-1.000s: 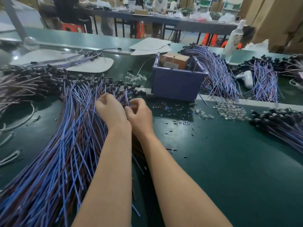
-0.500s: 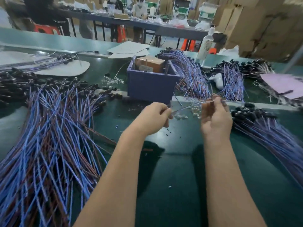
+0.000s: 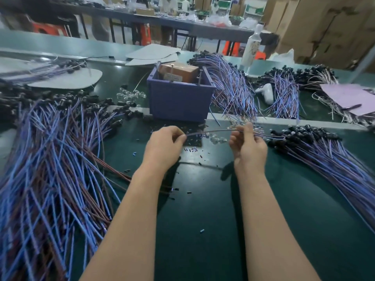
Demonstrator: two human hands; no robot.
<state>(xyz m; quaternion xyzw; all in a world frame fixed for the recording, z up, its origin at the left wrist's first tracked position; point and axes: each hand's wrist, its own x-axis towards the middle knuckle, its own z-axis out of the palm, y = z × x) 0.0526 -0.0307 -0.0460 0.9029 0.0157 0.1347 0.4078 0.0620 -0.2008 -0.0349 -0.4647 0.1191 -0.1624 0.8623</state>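
"Wire (image 3: pixel 215 130) first: where is it?"

"Strung between your two hands, held just above the surface (image 3: pixel 203 230). Your left hand (image 3: pixel 164 147) pinches one end between thumb and forefinger. Your right hand (image 3: pixel 248 146) has its fingers curled round the other end, and the wire runs on past it toward the heap on that side."

"And what's close by?"

"Clear bulbs (image 3: pixel 218 138) lie scattered under the wire, between your hands. Small offcuts (image 3: pixel 190 149) dot the surface just beside your left hand, and the blue bin (image 3: pixel 178 100) stands beyond it."

"How far along does it look?"

"Not far, by my judgement. Out past your left hand spreads the big heap of blue and brown wires (image 3: pixel 50 169), which looks like the stock to be worked. Past your right hand lies the smaller bundle with black caps (image 3: pixel 316 147), which I take for the finished lot. So you have one piece in hand and most of the job left. Whether this wire has its bulb fitted I cannot tell; the ends are too blurred."
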